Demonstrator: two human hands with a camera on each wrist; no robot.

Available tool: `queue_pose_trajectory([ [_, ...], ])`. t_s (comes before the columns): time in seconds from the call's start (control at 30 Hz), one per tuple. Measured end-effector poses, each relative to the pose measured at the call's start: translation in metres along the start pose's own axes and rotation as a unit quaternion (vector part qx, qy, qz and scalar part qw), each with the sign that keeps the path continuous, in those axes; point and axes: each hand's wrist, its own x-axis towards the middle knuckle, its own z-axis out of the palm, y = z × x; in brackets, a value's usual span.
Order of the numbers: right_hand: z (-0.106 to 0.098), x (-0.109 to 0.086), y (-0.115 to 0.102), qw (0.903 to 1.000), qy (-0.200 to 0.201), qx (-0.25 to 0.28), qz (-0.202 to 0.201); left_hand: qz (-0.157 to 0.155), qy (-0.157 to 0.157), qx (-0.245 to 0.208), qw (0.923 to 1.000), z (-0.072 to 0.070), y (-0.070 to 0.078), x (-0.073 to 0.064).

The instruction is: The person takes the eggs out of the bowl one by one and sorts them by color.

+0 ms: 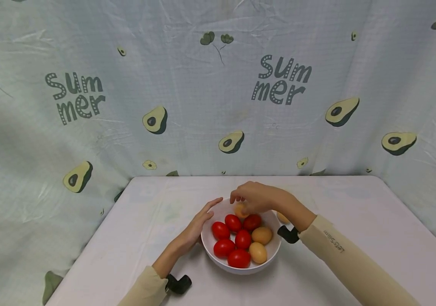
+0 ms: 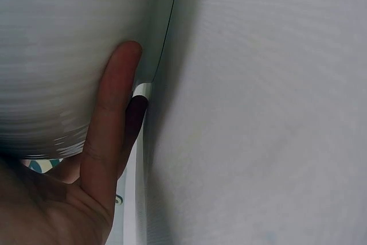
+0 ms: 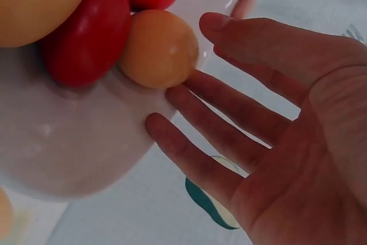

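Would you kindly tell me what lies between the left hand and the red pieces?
The head view shows the white bowl's wall between the left hand and the red pieces.

A pale grey-white cloth (image 1: 195, 106) with creases and a slight sheen fills the background, spreading behind the table (image 1: 355, 204) and down along both its sides. It is printed with halved avocados (image 1: 158, 114), leafy sprigs (image 1: 207, 38), small yellow flowers (image 1: 149, 164) and dotted dark "summer" lettering (image 1: 282, 80). The tabletop is pale with a faint pinkish tint, and its far corners are rounded. Soft light leaves only faint shadows on it.
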Motion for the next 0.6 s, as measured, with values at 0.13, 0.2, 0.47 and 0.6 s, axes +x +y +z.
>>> queue_pose_trajectory([
  [0.13,0.003,0.003,-0.002,0.9997,-0.017,-0.015,0.012,0.004,0.000,0.002,1.0000,0.000,-0.001,0.000],
  [0.2,0.004,0.004,-0.004,0.9995,-0.019,-0.020,0.014,0.008,-0.002,0.003,1.0000,0.000,-0.001,0.000],
  [0.47,0.008,0.007,-0.011,0.9982,-0.019,-0.048,0.029,0.007,-0.005,0.004,1.0000,0.000,-0.002,-0.001],
  [0.6,0.009,0.009,-0.012,0.9977,-0.020,-0.059,0.028,0.006,-0.004,0.003,1.0000,0.000,-0.001,-0.002],
])
